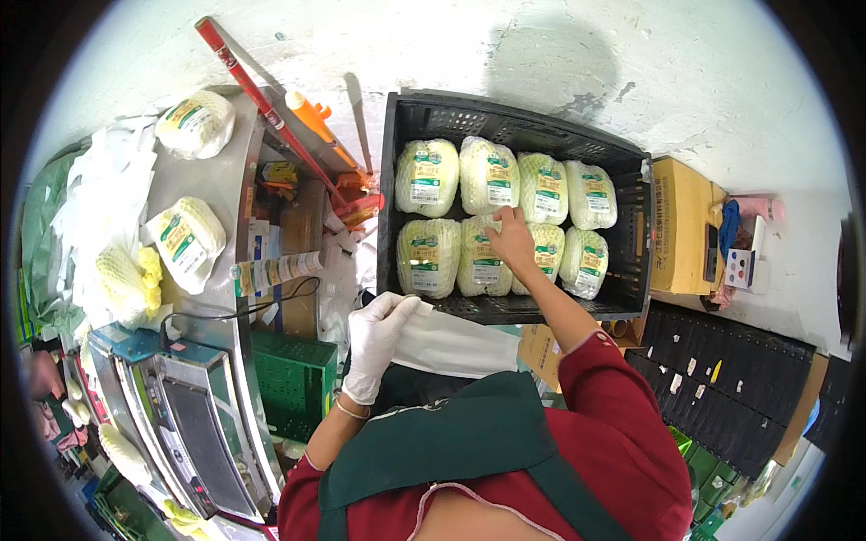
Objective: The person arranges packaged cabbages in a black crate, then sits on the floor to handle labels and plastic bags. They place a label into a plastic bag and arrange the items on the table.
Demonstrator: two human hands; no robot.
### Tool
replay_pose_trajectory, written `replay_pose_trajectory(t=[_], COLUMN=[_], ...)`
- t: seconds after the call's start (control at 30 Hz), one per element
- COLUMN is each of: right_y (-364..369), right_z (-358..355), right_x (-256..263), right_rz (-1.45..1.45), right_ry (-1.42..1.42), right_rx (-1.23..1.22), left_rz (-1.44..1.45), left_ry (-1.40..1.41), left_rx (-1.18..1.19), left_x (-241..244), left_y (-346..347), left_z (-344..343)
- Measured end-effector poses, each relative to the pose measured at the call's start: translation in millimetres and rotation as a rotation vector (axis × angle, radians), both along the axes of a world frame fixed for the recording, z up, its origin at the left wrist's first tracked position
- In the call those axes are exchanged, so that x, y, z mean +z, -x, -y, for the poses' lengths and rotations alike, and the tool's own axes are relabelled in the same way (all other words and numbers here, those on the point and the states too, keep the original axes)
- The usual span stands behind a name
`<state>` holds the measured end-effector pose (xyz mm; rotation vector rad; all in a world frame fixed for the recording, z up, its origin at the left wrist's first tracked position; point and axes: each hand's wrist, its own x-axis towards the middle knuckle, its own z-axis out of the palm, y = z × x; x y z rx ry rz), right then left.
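Observation:
In front of me a black plastic crate (639,233) holds two rows of pale green produce, likely cabbages, in foam nets and clear film with printed labels. My right hand (514,240) is bare and reaches over the near row. Its slightly spread fingers are at the upper edge of a wrapped cabbage (477,253), beside another wrapped cabbage (549,237) partly hidden by my wrist. My left hand (379,338), in a white glove, pinches the corner of a white sheet (453,345) just outside the crate's near edge.
A metal bench (223,169) at left carries wrapped cabbages (186,240) and white sheets (101,196). Before it hangs a label strip (281,270); nearer stands a wrapping machine (203,419). A red pole (250,88) leans there. At right are a cardboard box (676,230) and black crates (724,385).

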<state>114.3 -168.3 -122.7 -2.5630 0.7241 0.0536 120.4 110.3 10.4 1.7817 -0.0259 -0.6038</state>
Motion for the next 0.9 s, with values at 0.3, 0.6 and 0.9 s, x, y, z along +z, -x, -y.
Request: replay_pose_trajectory(t=[0.3, 0.6, 0.9], right_y=[20, 32, 72], right_z=[-71, -54, 118], right_x=[134, 141, -5], right_rz=[0.32, 0.231, -0.028], right_ry=[-0.726, -0.578, -0.696], right_rx=[0.685, 0.756, -0.362], left_rz=[0.06, 0.074, 0.1], left_ry=[0.029, 0.001, -0.068], left_rx=[-0.109, -0.259, -0.196], left_x=[-10, -7, -14], left_y=[6, 12, 20], left_z=[11, 25, 25])
